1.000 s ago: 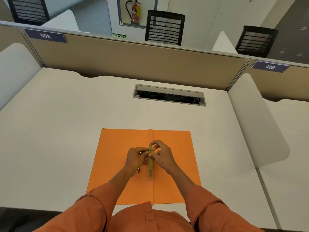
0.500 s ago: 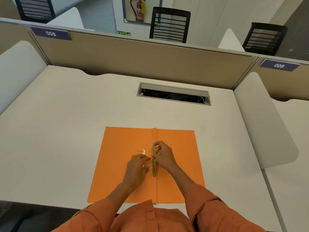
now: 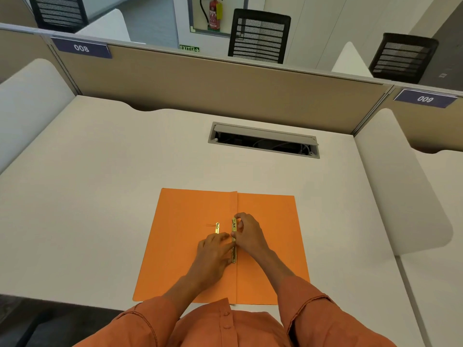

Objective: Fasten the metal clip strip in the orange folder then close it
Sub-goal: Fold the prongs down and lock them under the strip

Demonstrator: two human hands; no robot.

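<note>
The orange folder (image 3: 185, 246) lies open and flat on the white desk, its spine fold running away from me down the middle. A gold metal clip strip (image 3: 234, 244) lies along that fold. My right hand (image 3: 250, 235) pinches the strip's far end between thumb and fingers. My left hand (image 3: 215, 251) rests flat on the left leaf, its fingertips pressed against the strip's near half. A second short gold metal piece (image 3: 217, 227) lies on the left leaf just beyond my left fingers, with thin wire prongs at its far end.
An open cable slot (image 3: 263, 144) is cut into the desk beyond the folder. Beige partition walls (image 3: 225, 91) close off the back, and white side panels (image 3: 400, 181) stand on the right and left. My orange sleeves overhang the desk's near edge.
My left hand has slid down and toward me, uncovering the short gold piece on the left leaf. My right hand stays on the strip's far end. The view has shifted slightly.
</note>
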